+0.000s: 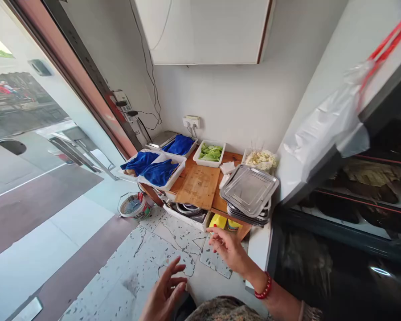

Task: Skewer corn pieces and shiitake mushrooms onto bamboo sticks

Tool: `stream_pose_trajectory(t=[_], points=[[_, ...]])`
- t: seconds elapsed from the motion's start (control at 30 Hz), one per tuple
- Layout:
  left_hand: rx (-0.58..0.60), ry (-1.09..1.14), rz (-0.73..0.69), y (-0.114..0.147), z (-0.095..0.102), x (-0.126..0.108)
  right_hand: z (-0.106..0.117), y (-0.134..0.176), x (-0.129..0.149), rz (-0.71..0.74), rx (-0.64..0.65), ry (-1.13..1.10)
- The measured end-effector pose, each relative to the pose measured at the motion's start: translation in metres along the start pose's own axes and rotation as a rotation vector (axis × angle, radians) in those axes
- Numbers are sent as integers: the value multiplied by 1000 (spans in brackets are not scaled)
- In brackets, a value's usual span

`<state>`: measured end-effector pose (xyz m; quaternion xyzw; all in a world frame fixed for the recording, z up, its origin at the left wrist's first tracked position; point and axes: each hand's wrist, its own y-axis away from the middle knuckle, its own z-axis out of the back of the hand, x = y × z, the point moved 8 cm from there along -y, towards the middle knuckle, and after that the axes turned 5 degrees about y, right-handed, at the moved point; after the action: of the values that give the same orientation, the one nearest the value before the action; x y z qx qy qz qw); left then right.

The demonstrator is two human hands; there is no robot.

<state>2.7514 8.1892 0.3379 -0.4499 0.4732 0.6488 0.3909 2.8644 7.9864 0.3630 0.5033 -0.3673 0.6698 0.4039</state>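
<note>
My left hand [169, 290] hangs over the speckled floor, fingers apart and holding nothing. Farther right, my right hand [225, 247] is raised in front of the low table, its fingers loosely bent and apart with nothing in them; a red beaded bracelet [263, 285] circles that wrist. Ahead of both hands, a wooden cutting board [198, 185] lies on the table. Right of it sits a stack of metal trays [250, 189]. Behind the board stands a white tub of green leaves [211, 153]. White tubs topped with blue cloths [158, 171] are on the left.
A paint bucket [135, 206] stands on the floor by the glass door. Under the table are a white bin with a coiled hose [189, 209] and a yellow container [218, 220]. A dark cabinet [337, 240] and a hanging plastic bag [327, 120] bound the right side.
</note>
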Motion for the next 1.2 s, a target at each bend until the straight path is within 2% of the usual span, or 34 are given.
stream_pose_trajectory(t=[0.13, 0.2, 0.27, 0.33, 0.4, 0.47, 0.53, 0.67, 0.77, 1.0, 1.1, 1.2], points=[[163, -21, -41, -66, 65, -15, -33, -38, -39, -228, -176, -62], [238, -48, -48, -95, 97, -25, -61, -58, -39, -276, -188, -83], [289, -85, -56, -122, 123, -34, -92, -80, -27, -266, -159, -64], [328, -117, -68, -145, 140, -40, -120, -101, -11, -233, -135, -13], [391, -125, -79, -166, 148, -43, -138, -121, -2, -213, -119, 45], [442, -120, -85, -187, 153, -44, -148, -138, -4, -227, -105, 88], [454, -134, -77, -210, 160, -44, -149, -155, -16, -272, -107, 100], [427, -173, -44, -258, 179, -48, -142, -194, -55, -378, -105, 81], [381, -171, -44, -290, 195, -55, -146, -236, -76, -407, -48, 88], [230, -168, -22, -354, 246, -54, -182, -346, -71, -275, 118, 193], [162, -198, -9, -394, 280, -47, -194, -381, -73, -268, 128, 210], [36, -270, -30, -445, 330, -39, -209, -415, -78, -248, 129, 246]])
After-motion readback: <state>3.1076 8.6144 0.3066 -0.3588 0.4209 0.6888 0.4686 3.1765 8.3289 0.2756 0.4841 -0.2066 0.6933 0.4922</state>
